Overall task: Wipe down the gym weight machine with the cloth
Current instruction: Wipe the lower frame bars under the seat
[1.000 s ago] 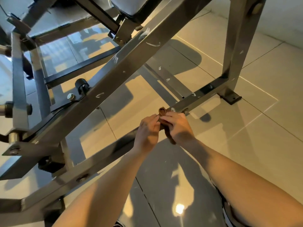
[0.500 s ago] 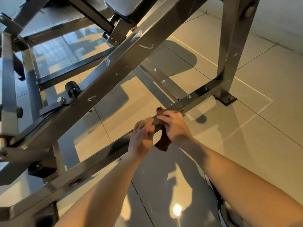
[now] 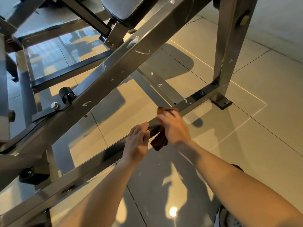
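The weight machine is a grey steel frame whose low base bar [image 3: 105,163] runs from lower left to right across the floor. My right hand [image 3: 174,128] grips a dark brown cloth [image 3: 159,141] wrapped over that bar; one end of the cloth hangs below the bar and another pokes out above my fingers. My left hand [image 3: 137,141] rests beside it on the bar, fingers straight and relaxed, holding nothing. A thick diagonal beam [image 3: 114,71] with white smears crosses above the hands.
An upright post [image 3: 229,51] with a bolted foot plate [image 3: 221,102] stands at the right. A padded seat [image 3: 118,9] sits at the top. A black roller [image 3: 65,94] and bolts line the beam at the left. Glossy floor tiles [image 3: 254,125] spread to the right.
My right hand has slid the cloth a little to the right along the base bar. My left hand has let go of the cloth and now lies apart from it.
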Tool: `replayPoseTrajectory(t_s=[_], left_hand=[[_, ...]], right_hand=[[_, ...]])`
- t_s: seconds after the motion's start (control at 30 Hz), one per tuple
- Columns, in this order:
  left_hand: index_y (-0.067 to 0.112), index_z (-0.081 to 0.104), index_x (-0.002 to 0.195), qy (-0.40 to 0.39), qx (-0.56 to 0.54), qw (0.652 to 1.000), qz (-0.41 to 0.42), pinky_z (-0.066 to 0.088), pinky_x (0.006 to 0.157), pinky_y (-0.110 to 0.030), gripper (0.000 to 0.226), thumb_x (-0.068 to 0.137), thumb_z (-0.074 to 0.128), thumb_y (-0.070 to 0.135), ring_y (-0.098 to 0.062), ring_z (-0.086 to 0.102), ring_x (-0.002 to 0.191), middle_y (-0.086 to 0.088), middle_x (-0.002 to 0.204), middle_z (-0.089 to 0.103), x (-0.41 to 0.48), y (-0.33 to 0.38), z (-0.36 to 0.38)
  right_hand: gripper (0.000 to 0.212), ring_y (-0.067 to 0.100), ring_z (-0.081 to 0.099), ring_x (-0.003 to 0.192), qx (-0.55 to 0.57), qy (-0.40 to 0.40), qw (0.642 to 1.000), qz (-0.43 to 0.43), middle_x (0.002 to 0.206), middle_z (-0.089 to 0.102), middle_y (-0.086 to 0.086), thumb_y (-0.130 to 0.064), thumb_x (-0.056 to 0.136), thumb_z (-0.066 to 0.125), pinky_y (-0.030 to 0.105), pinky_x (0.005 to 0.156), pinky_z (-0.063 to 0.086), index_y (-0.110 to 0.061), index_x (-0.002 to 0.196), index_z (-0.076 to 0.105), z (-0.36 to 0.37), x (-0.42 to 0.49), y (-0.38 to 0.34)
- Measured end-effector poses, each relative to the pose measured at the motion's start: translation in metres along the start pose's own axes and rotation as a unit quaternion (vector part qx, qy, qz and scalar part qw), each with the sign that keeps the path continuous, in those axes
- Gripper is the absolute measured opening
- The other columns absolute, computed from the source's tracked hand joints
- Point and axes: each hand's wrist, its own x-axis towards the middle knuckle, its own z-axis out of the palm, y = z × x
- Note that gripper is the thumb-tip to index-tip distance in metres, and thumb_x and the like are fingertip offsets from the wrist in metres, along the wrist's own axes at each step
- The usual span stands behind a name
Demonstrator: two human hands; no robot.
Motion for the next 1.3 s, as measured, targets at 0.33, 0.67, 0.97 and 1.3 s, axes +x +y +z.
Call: replayPoseTrajectory(t_s=[0.33, 0.67, 0.97, 1.3], left_hand=[[0.008, 0.063, 0.132, 0.036, -0.049, 0.998, -0.019, 0.031, 0.106, -0.022, 0.049, 0.103, 0.036, 0.036, -0.021, 0.048, 0.127, -0.007, 0.135, 0.063, 0.004, 0.008, 0.003], [0.011, 0.056, 0.141, 0.007, -0.011, 0.999, -0.037, 0.03, 0.107, -0.022, 0.038, 0.107, 0.044, 0.023, -0.018, 0.045, 0.132, 0.0, 0.141, 0.058, 0.004, 0.003, 0.003], [0.012, 0.057, 0.14, 0.009, -0.026, 0.998, -0.054, 0.037, 0.111, -0.035, 0.039, 0.108, 0.041, 0.028, -0.02, 0.045, 0.131, -0.002, 0.139, 0.059, 0.005, 0.007, 0.003], [0.01, 0.06, 0.137, 0.026, -0.034, 0.997, -0.061, 0.028, 0.108, -0.022, 0.038, 0.107, 0.044, 0.026, -0.017, 0.045, 0.13, -0.004, 0.138, 0.061, 0.005, 0.01, 0.002]], right_hand=[[0.023, 0.029, 0.059, 0.102, 0.063, -0.014, 0.995, -0.081, 0.108, 0.067, 0.006, -0.008, 0.085, 0.06, 0.043, 0.087, 0.053, -0.013, 0.104, 0.071, 0.024, -0.015, -0.028], [0.029, 0.022, 0.041, 0.131, 0.048, 0.043, 0.997, 0.048, 0.136, 0.049, 0.003, -0.011, 0.101, 0.051, 0.04, 0.113, 0.037, -0.019, 0.128, 0.055, 0.011, 0.015, 0.008], [0.046, 0.024, 0.047, 0.129, 0.078, -0.013, 0.995, -0.058, 0.14, 0.047, 0.003, -0.003, 0.093, 0.057, 0.042, 0.105, 0.047, -0.02, 0.136, 0.059, 0.009, 0.005, -0.001], [0.058, 0.04, 0.036, 0.146, 0.044, -0.028, 0.997, -0.06, 0.152, 0.048, 0.016, 0.004, 0.084, 0.07, 0.054, 0.115, 0.038, -0.009, 0.138, 0.056, 0.029, -0.015, -0.02]])
